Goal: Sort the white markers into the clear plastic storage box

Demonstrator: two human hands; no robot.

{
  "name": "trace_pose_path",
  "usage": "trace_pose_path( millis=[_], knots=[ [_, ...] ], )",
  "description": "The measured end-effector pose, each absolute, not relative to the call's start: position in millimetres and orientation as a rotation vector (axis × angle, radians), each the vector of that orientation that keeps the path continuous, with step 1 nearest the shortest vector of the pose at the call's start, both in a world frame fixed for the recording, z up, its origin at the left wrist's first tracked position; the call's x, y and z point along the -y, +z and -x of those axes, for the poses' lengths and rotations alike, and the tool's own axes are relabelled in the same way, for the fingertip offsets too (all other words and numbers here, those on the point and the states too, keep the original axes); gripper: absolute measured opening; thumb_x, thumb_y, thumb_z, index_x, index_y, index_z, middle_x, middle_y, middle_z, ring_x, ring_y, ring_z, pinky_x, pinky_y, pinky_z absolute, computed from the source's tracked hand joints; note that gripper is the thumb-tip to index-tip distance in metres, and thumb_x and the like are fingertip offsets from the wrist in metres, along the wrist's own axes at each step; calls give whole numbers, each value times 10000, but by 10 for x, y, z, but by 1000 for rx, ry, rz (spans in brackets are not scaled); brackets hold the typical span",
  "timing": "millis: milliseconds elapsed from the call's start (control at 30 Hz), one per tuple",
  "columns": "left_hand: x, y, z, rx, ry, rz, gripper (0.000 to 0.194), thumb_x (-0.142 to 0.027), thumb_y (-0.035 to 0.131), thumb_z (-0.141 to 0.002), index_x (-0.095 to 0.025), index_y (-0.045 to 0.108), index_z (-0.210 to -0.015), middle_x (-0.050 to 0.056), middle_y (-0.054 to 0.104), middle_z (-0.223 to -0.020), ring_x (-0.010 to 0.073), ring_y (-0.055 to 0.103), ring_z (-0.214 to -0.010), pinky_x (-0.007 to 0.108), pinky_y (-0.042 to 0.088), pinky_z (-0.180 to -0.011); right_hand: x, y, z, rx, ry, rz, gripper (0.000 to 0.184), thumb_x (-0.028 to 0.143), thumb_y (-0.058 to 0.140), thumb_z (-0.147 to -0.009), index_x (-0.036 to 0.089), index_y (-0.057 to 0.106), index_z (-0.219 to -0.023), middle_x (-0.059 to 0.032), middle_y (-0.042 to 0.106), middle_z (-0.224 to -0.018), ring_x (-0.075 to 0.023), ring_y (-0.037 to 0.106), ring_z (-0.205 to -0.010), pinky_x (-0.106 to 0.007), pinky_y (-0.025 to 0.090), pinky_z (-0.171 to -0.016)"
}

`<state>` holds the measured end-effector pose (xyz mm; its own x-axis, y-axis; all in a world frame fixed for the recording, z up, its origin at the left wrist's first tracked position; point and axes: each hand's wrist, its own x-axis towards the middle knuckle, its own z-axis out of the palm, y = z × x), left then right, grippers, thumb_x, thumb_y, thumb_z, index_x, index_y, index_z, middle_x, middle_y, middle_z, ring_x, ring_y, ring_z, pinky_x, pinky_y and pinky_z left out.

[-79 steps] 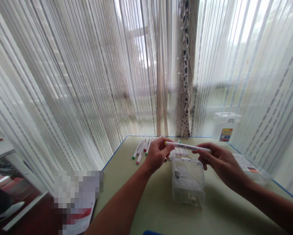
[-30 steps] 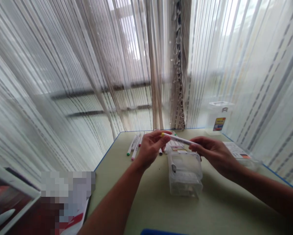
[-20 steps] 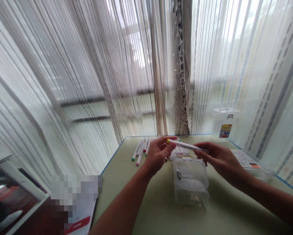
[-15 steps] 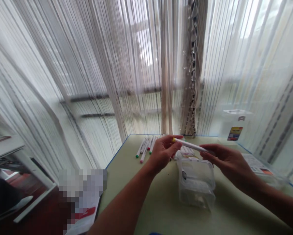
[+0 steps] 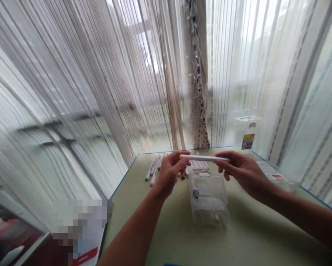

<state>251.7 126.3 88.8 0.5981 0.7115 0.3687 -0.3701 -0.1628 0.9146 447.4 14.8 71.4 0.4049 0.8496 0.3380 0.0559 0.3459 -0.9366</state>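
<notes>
A white marker (image 5: 201, 158) with a yellow end lies almost level between my two hands, above the table. My left hand (image 5: 171, 170) pinches its yellow end between thumb and fingers. At the other end, the thumb and fingers of my right hand (image 5: 238, 168) are closed on the barrel. Below the marker stands a clear plastic box (image 5: 209, 201) with a marker or similar grey-tipped piece (image 5: 195, 193) inside. Behind the box, several white markers (image 5: 200, 165) lie side by side, partly hidden. More markers (image 5: 152, 170) with green and pink ends lie left of my left hand.
A clear container (image 5: 246, 133) with a yellow label stands at the back right. A flat clear case (image 5: 273, 173) with a printed sheet lies beyond my right forearm. The green table (image 5: 135, 221) has a blue edge; a string curtain (image 5: 143, 92) hangs behind it.
The marker has turned from sloping down to the right to nearly level. Both hands keep hold of its ends. The whole view has shifted as my head moves.
</notes>
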Motion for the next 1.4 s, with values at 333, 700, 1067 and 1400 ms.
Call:
trace_pose_path(
  millis=[333, 700, 1067, 1400],
  knots=[
    [-1274, 882, -2530, -387, 977, -1504, 262, -309, 753, -775, -134, 725, -968, 20, 674, -692, 63, 485, -506, 199, 372, -478, -129, 775, -4453, 1014, 700, 1095, 372, 479, 814, -725, 153, 711, -872, -80, 724, -768, -141, 603, -556, -241, 451, -424],
    [-1271, 881, -2557, -439, 992, -1531, 266, -337, 743, -780, -103, 725, -905, 25, 673, -661, 59, 472, -465, 204, 367, -446, -124, 726, -4477, 1052, 738, 1088, 358, 397, 841, -721, 156, 717, -955, -8, 663, -611, -122, 560, -509, -241, 442, -441],
    [-1258, 880, -2559, -392, 1004, -1517, 315, -343, 790, -747, -112, 724, -950, 12, 661, -659, 51, 475, -459, 194, 366, -444, -122, 733, -4461, 1028, 758, 1103, 350, 485, 800, -745, 156, 712, -826, -66, 709, -767, -123, 584, -538, -238, 450, -435],
    [-1272, 867, -2559, -356, 1005, -1496, 295, -356, 788, -748, -122, 735, -920, -30, 569, -590, 57, 459, -475, 197, 360, -452, -139, 689, -4471, 1061, 748, 1154, 362, 430, 824, -738, 169, 694, -952, 13, 632, -618, -99, 523, -472, -235, 429, -443]
  ],
)
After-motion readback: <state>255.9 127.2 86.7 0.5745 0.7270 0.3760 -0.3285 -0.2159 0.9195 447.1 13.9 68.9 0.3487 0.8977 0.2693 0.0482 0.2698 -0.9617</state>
